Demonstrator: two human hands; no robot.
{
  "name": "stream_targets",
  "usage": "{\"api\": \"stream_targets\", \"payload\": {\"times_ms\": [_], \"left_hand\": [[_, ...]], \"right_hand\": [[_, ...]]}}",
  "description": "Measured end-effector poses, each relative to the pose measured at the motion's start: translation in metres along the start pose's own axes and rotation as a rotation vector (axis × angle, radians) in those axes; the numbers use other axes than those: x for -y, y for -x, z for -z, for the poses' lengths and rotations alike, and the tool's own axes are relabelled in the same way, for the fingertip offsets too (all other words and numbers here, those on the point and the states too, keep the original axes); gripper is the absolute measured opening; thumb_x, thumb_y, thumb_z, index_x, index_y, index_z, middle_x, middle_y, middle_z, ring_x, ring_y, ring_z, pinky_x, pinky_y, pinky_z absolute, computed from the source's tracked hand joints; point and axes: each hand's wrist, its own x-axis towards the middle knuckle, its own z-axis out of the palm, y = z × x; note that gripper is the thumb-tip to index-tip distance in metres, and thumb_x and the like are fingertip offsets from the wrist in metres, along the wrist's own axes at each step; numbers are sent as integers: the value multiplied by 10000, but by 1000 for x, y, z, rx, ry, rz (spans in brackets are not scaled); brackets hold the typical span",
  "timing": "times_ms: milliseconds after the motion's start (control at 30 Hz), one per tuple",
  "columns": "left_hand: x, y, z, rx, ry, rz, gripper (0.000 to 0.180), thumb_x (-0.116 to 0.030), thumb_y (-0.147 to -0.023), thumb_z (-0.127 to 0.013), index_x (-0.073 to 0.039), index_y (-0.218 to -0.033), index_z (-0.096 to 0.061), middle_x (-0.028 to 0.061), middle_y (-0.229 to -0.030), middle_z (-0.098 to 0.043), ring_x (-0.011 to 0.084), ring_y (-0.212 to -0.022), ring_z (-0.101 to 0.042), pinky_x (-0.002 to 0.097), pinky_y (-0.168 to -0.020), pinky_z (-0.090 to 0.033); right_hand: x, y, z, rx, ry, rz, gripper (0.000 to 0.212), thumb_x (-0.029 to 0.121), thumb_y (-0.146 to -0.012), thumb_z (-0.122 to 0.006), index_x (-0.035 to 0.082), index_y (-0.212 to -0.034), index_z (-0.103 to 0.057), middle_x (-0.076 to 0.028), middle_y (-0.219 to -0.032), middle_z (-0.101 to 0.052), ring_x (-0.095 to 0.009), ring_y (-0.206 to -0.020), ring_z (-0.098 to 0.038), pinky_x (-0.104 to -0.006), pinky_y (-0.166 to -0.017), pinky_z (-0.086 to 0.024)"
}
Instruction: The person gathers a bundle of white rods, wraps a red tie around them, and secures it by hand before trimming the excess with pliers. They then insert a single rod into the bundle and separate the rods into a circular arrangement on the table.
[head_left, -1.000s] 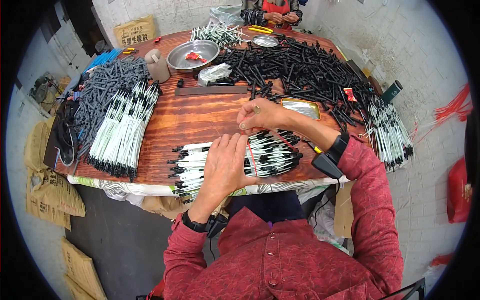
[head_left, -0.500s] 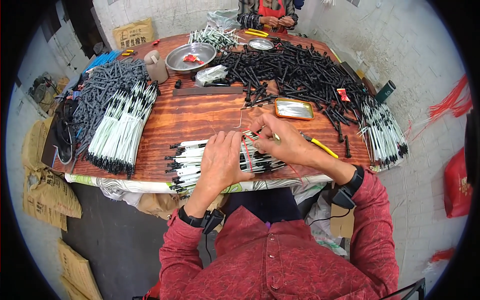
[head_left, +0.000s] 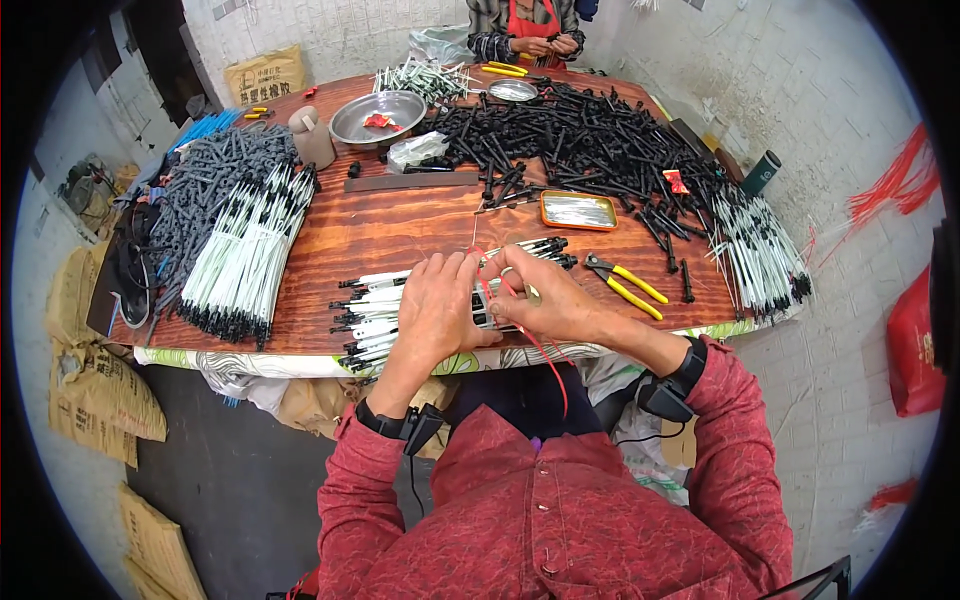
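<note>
The left hand (head_left: 432, 305) lies open, fingers together and thumb spread, pressing on a bundle of slim, smooth white rods (head_left: 372, 302) with knobby black ends. The right hand (head_left: 548, 297), its fingers curled, grips a thin, flexible red strip (head_left: 563, 391) beside it; the strip crosses the bundle between the hands, and its curling tail hangs past the near edge of the worktop (head_left: 350, 228). The bundle rests along that edge, on glossy, reddish-brown wood grain. To its right lie cutters (head_left: 632, 290) with yellow handles; beyond are an orange-rimmed rectangular tin (head_left: 580, 228) of thin silvery pieces and a heap of black, bolt-shaped parts (head_left: 570, 130).
</note>
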Motion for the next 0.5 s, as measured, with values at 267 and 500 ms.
{"api": "stream_targets", "payload": {"times_ms": [267,500], "left_hand": [[-3,-3,2,11,-30,-5,954,-413,-513,-946,-40,-1306,-570,102,-1170,-633,316,-1123,-592,439,-995,-457],[-3,-1,3,39,-42,23,960,-418,-511,-942,-32,-1307,-570,112,-1189,-635,318,-1142,-593,437,-994,-463]], "right_hand": [[-15,-17,71,-256,470,329,138,173,-925,-704,66,-1008,-677,-93,-845,-690,-264,-768,-684,-380,-655,-510],[-7,-9,78,-458,948,389,178,224,-853,-771,90,-945,-697,-94,-969,-641,-297,-943,-627,-437,-806,-489]]}}
